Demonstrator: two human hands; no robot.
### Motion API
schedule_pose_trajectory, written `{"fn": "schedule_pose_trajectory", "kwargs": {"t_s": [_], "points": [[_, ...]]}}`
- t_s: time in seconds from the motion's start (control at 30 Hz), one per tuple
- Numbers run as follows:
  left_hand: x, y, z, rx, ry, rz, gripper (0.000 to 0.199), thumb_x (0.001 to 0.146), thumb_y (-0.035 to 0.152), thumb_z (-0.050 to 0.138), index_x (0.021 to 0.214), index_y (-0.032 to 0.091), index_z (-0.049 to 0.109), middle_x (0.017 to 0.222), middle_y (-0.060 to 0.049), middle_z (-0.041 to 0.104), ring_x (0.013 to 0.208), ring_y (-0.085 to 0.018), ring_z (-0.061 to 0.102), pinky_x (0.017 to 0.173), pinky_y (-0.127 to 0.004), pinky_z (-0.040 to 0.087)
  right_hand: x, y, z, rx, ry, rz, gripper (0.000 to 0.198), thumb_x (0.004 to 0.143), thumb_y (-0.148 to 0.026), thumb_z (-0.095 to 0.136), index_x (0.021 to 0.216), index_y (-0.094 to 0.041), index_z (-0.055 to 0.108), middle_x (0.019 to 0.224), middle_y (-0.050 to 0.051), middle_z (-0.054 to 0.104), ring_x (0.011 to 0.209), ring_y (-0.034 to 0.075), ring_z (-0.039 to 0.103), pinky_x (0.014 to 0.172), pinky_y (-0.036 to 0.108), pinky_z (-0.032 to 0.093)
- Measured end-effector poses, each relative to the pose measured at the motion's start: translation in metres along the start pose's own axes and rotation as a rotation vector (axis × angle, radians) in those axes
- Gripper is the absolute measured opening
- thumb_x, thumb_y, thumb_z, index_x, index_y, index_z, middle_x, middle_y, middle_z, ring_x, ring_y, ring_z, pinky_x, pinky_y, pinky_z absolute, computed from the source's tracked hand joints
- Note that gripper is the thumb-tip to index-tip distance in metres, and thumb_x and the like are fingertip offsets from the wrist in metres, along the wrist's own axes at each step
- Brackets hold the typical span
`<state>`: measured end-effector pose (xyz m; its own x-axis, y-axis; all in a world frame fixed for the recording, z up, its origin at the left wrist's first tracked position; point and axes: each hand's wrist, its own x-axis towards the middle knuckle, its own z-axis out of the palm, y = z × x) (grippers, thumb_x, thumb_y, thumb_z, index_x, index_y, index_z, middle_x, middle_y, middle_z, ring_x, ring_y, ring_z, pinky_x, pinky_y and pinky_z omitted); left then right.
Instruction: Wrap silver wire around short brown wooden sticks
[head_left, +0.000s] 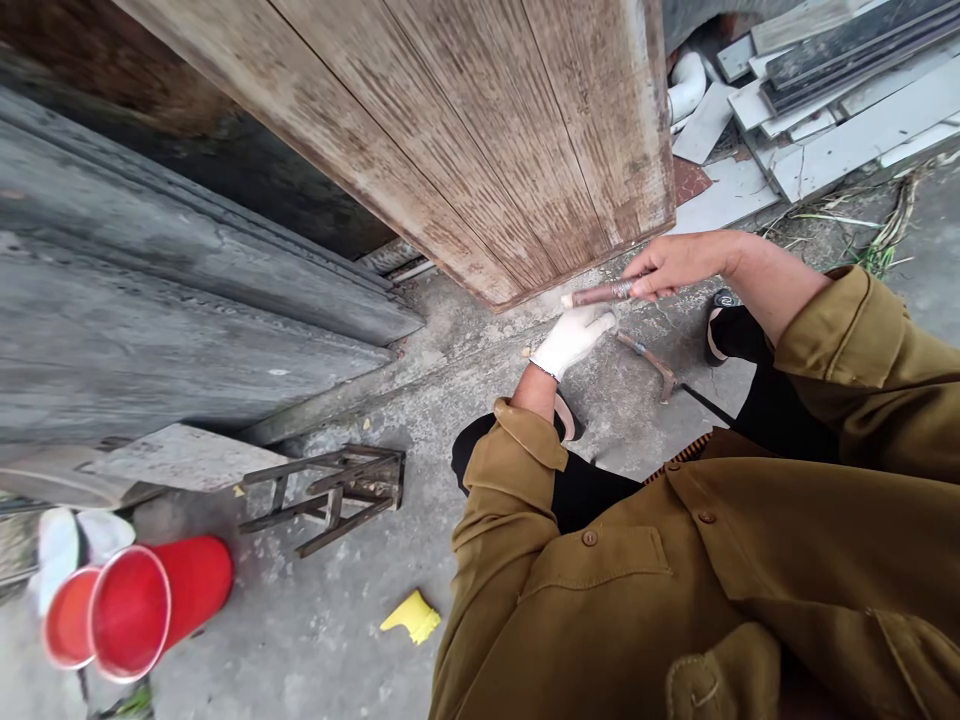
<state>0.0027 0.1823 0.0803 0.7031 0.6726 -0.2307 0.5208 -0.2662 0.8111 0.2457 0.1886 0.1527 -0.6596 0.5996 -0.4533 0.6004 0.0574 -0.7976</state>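
Observation:
My right hand [679, 265], bare, is closed around a brown stick-like handle [604, 292] with wire wound near my fingers and a pale tip at its left end. Just below that tip is my left hand [574, 342] in a white glove, its fingers curled together and pointing right. What lies inside those fingers is hidden. From beside the gloved fingertips a brown, hooked wooden piece [652, 362] with a bluish band slants down over the concrete; I cannot tell if the glove touches it. A thin black rod [709, 405] runs from its end toward my legs.
A weathered plank panel [480, 130] stands ahead, with grey boards [172, 280] to its left. Scrap boards and tiles [847, 120] lie at upper right. A small wooden stool [337, 492], red buckets [169, 605] and a yellow piece [412, 616] are on the concrete at left.

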Motion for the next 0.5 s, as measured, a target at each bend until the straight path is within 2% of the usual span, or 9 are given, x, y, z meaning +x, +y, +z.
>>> {"fn": "schedule_pose_trajectory", "kwargs": {"t_s": [0.13, 0.2, 0.27, 0.37, 0.5], "points": [[-0.002, 0.01, 0.0, 0.017, -0.044, 0.058, 0.027, 0.095, 0.033, 0.048, 0.086, 0.014, 0.065, 0.084, -0.003, 0.066, 0.081, -0.016, 0.058, 0.082, -0.026, 0.046, 0.007, 0.001, 0.0, -0.013, 0.3, 0.163, 0.032, 0.098, -0.044, 0.043, 0.091, -0.018, 0.061, 0.08, 0.008, 0.064, 0.071, 0.016, 0.054, 0.065, 0.03, 0.042], [-0.002, 0.012, 0.002, 0.014, -0.082, 0.098, 0.026, 0.095, 0.031, 0.048, 0.087, 0.014, 0.066, 0.085, -0.003, 0.066, 0.082, -0.016, 0.059, 0.082, -0.026, 0.045, 0.011, 0.002, 0.001, -0.146, 0.412, 0.265, 0.032, 0.097, -0.044, 0.045, 0.096, -0.017, 0.063, 0.087, 0.012, 0.067, 0.081, 0.02, 0.057, 0.069, 0.032, 0.042], [-0.003, 0.012, 0.004, 0.013, -0.146, 0.153, 0.028, 0.096, 0.031, 0.046, 0.086, 0.014, 0.067, 0.085, -0.003, 0.067, 0.081, -0.016, 0.059, 0.083, -0.026, 0.045, 0.015, 0.006, 0.002, -0.338, 0.439, 0.332, 0.031, 0.096, -0.044, 0.049, 0.099, -0.017, 0.065, 0.095, 0.016, 0.07, 0.09, 0.024, 0.058, 0.074, 0.035, 0.042], [-0.005, 0.011, 0.005, 0.06, -0.178, 0.181, 0.03, 0.097, 0.033, 0.046, 0.089, 0.015, 0.068, 0.085, -0.002, 0.067, 0.08, -0.015, 0.059, 0.081, -0.025, 0.045, 0.02, 0.014, 0.008, -0.499, 0.284, 0.381, 0.022, 0.091, -0.038, 0.06, 0.09, -0.018, 0.069, 0.098, 0.017, 0.07, 0.09, 0.027, 0.061, 0.074, 0.038, 0.04], [-0.007, 0.005, -0.004, 0.205, -0.068, 0.104, 0.029, 0.096, 0.035, 0.048, 0.096, 0.016, 0.07, 0.087, -0.003, 0.068, 0.082, -0.017, 0.061, 0.079, -0.027, 0.045, 0.023, 0.019, 0.021, -0.412, -0.147, 0.352, 0.014, 0.08, -0.027, 0.074, 0.071, -0.017, 0.068, 0.067, 0.007, 0.064, 0.067, 0.02, 0.058, 0.065, 0.035, 0.038]]}}
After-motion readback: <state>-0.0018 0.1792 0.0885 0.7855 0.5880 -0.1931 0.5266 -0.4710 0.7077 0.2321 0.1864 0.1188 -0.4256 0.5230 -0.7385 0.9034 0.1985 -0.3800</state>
